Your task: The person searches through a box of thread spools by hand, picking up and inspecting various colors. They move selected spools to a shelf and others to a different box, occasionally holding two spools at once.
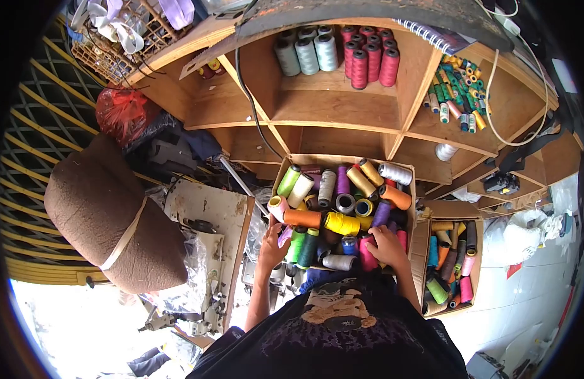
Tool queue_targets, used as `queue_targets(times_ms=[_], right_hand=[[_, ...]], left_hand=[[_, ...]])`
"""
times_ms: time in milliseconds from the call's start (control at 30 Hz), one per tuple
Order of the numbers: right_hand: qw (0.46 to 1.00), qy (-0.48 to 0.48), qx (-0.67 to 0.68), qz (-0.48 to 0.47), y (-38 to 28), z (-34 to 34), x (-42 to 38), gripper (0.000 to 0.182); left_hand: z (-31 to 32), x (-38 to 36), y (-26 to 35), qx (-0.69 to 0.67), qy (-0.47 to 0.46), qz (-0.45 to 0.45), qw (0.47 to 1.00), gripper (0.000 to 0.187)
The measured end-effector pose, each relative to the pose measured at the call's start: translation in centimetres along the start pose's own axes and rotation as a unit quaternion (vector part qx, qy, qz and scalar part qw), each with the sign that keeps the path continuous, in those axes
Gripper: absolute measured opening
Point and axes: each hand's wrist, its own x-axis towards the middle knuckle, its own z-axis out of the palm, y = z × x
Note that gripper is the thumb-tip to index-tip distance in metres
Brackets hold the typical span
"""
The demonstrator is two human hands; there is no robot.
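A cardboard box point(413, 189) full of thread spools in many colours stands in front of me. My left hand point(273, 247) is at the box's left side, beside a light purple item point(284, 235) and the green spools point(297, 243); its fingers are partly hidden, so its grip is unclear. At the right front, my right hand point(388, 245) has its fingers at a pink spool point(368, 254), below a purple spool point(381, 213); whether it grips the spool is unclear. A yellow spool point(342, 223) and an orange spool point(303, 218) lie between the hands.
Behind the box, a wooden shelf point(336, 108) holds pale blue spools point(308, 55), red spools point(368, 60) and small mixed spools point(456, 95). A second box point(480, 252) of spools is at right. Left are a sewing machine point(206, 265) and a brown padded form point(109, 215).
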Motion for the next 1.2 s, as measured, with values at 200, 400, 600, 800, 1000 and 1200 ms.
queue_targets(times_ms=[200, 400, 600, 800, 1000, 1200], right_hand=[[0.999, -0.038, -0.002, -0.014, -0.3, -0.3, -0.6, 0.044], [0.997, -0.072, -0.033, 0.006, -1.3, -1.1, -0.4, 0.047], [0.998, -0.057, -0.021, 0.02, -0.8, -0.9, -0.4, 0.048], [0.999, -0.041, -0.005, 0.028, -0.5, -1.0, -1.0, 0.047], [1.0, -0.015, 0.006, 0.009, -0.2, -0.1, -1.2, 0.049], [0.999, 0.045, 0.028, 0.008, -1.5, -0.5, -1.4, 0.053]], left_hand=[[0.3, -2.0, -2.0, 0.102, -0.062, -0.041, 0.992, 0.059], [-0.4, -1.3, -4.5, 0.063, -0.083, 0.003, 0.995, 0.068], [-1.0, -0.8, -3.5, 0.098, -0.082, 0.009, 0.992, 0.067], [-1.2, -0.7, -2.1, 0.133, -0.084, 0.04, 0.987, 0.041], [-1.3, -0.9, -1.4, 0.07, -0.073, -0.037, 0.994, 0.036], [-0.7, -2.4, -1.8, 0.086, 0.027, -0.07, 0.993, 0.05]])
